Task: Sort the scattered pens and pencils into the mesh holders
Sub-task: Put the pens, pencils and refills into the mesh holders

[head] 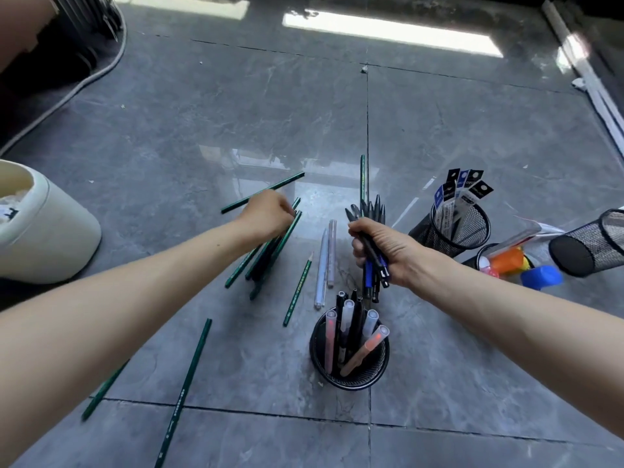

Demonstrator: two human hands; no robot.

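My right hand (385,251) is shut on a bundle of black and blue pens (371,211), tips pointing away from me. My left hand (266,214) is closed over a pile of green pencils (270,255) on the floor. More green pencils lie loose: one behind the left hand (290,182), one by the tile joint (362,177), a short one (299,292) and two near me (187,383). Two white pens (327,261) lie between my hands. A black mesh holder (351,376) in front of me holds several pens.
A second mesh holder (472,231) with packaged refills stands at the right, a third (587,248) lies on its side, and a small holder with erasers and sharpeners (506,261) sits between them. A cream bin (50,231) stands at the left. The floor is grey tile.
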